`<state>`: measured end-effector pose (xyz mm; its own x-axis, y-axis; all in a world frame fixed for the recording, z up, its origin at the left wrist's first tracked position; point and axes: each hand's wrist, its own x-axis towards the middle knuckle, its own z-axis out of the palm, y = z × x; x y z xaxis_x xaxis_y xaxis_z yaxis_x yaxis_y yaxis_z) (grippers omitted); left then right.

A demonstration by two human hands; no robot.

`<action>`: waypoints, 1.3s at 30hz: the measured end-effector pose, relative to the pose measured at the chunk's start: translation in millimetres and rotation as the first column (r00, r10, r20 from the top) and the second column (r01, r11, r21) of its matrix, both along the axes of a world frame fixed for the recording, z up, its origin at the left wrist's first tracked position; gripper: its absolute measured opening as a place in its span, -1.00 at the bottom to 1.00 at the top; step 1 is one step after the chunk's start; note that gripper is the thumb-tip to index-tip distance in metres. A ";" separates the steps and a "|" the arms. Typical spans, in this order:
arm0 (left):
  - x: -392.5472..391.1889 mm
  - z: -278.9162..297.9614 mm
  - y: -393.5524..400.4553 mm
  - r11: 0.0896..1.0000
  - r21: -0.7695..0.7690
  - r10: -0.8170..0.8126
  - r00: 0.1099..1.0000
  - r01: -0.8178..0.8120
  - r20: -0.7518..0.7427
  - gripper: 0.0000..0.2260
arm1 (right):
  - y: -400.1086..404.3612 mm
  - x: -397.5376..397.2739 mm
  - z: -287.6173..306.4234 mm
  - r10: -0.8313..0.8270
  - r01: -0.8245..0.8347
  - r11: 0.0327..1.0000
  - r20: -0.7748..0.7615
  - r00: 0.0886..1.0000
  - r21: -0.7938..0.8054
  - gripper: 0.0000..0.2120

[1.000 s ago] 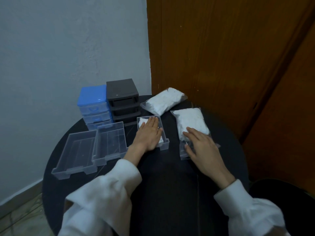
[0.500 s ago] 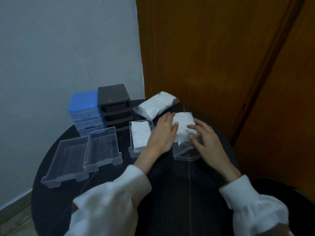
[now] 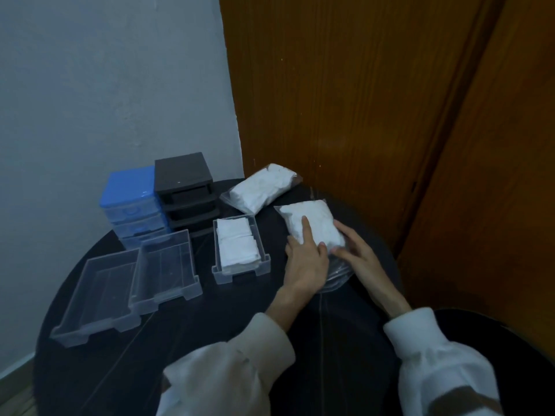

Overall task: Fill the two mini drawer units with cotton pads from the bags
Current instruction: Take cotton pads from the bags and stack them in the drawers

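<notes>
near bag [image 3: 315,226]: clear plastic, packed with white cotton pads, lying flat at the right of the table with its crumpled open end toward the near edge.
far bag [image 3: 259,187]: same kind, full, lying aslant behind the near bag.
blue drawer unit [image 3: 132,202]: blue top, clear drawers, at far left.
black drawer unit [image 3: 184,187]: right beside the blue one, slots open.
filled drawer [image 3: 240,244]: clear, holding stacked white pads, centre.
empty drawers [image 3: 163,265] [image 3: 96,291]: two clear ones side by side at near left.
</notes>
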<state>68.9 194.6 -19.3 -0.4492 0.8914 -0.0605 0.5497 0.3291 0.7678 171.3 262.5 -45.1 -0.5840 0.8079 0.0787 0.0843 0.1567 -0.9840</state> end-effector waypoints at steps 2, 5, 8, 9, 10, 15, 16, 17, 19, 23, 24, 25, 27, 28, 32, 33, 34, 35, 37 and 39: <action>0.6 -2.3 -2.4 0.993 0.116 -0.020 1.000 0.019 0.006 -0.44 | -1.4 4.6 -2.6 -0.017 0.018 1.000 -0.071 0.997 0.008 -0.48; -0.3 -8.4 -13.9 0.955 0.289 -0.103 0.989 0.069 0.103 -0.43 | -2.6 9.1 -1.4 -0.061 0.052 0.997 -0.199 0.978 -0.049 -0.46; -6.9 -17.7 -20.8 0.909 0.408 -0.178 0.961 0.079 0.210 -0.46 | -3.7 10.2 0.2 -0.071 0.053 0.996 -0.262 0.962 -0.075 -0.49; -9.2 -19.5 -21.1 0.900 0.430 -0.197 0.945 0.070 0.260 -0.47 | -4.3 10.0 0.7 -0.051 0.029 0.996 -0.281 0.958 -0.083 -0.49; -11.5 -21.0 -20.8 0.893 0.445 -0.217 0.928 0.063 0.303 -0.47 | -5.0 10.0 1.0 -0.032 0.004 0.996 -0.302 0.953 -0.092 -0.49; -18.5 -20.5 -25.4 0.866 0.486 -0.363 0.813 0.114 0.455 -0.46 | -4.4 11.2 0.0 0.051 -0.072 0.995 -0.275 0.960 -0.068 -0.59; -20.7 -21.2 -25.6 0.862 0.491 -0.386 0.794 0.127 0.471 -0.47 | -3.7 11.3 -1.1 0.060 -0.078 0.995 -0.262 0.963 -0.062 -0.60; -22.2 -21.2 -26.0 0.855 0.501 -0.407 0.774 0.135 0.486 -0.48 | -3.3 11.3 -1.8 0.063 -0.083 0.995 -0.261 0.963 -0.064 -0.60; -25.7 -20.3 -26.2 0.847 0.515 -0.429 0.745 0.135 0.511 -0.50 | -2.6 11.5 -2.8 0.058 -0.082 0.994 -0.276 0.960 -0.078 -0.60; -31.4 -23.1 -25.1 0.847 0.521 -0.426 0.721 0.105 0.546 -0.50 | -3.5 11.7 -4.4 0.047 -0.076 0.993 -0.299 0.953 -0.086 -0.69; -31.9 -23.6 -25.3 0.852 0.515 -0.417 0.721 0.098 0.553 -0.51 | -3.6 11.3 -4.7 0.039 -0.067 0.994 -0.297 0.954 -0.084 -0.73; -31.4 -23.5 -25.7 0.857 0.508 -0.405 0.723 0.087 0.560 -0.54 | -3.9 10.9 -4.8 0.030 -0.057 0.995 -0.294 0.955 -0.081 -0.76; -30.1 -23.3 -25.6 0.863 0.502 -0.380 0.735 0.063 0.561 -0.67 | -3.8 10.3 -4.7 0.009 -0.029 0.997 -0.282 0.959 -0.067 -0.79; -29.7 -23.2 -24.9 0.864 0.500 -0.367 0.745 0.051 0.558 -0.74 | -3.6 10.4 -4.5 -0.001 -0.014 0.998 -0.269 0.963 -0.054 -0.80; -28.8 -26.2 -21.7 0.869 0.495 -0.301 0.781 -0.012 0.547 -0.92 | -1.1 11.2 -7.3 -0.027 0.024 1.000 -0.220 0.975 -0.017 -0.86; -28.1 -26.4 -21.2 0.869 0.495 -0.289 0.788 -0.022 0.544 -0.92 | -0.2 11.2 -8.3 -0.038 0.035 0.999 -0.217 0.975 -0.016 -0.92; -27.3 -26.5 -20.9 0.868 0.497 -0.287 0.788 -0.026 0.544 -0.93 | 0.3 11.3 -8.5 -0.050 0.048 0.999 -0.216 0.975 -0.014 -0.96; -26.4 -26.2 -20.6 0.867 0.498 -0.289 0.784 -0.028 0.549 -0.94 | 0.7 11.5 -8.6 -0.064 0.064 0.998 -0.214 0.975 -0.003 -0.93; -25.9 -27.2 -18.9 0.871 0.490 -0.281 0.782 -0.035 0.556 -0.96 | 0.8 11.9 -7.9 -0.072 0.079 0.996 -0.193 0.979 0.031 -0.83; -25.3 -29.5 -17.3 0.870 0.488 -0.246 0.797 -0.070 0.552 -0.94 | -1.0 11.8 -6.9 -0.063 0.074 0.996 -0.177 0.982 0.058 -0.78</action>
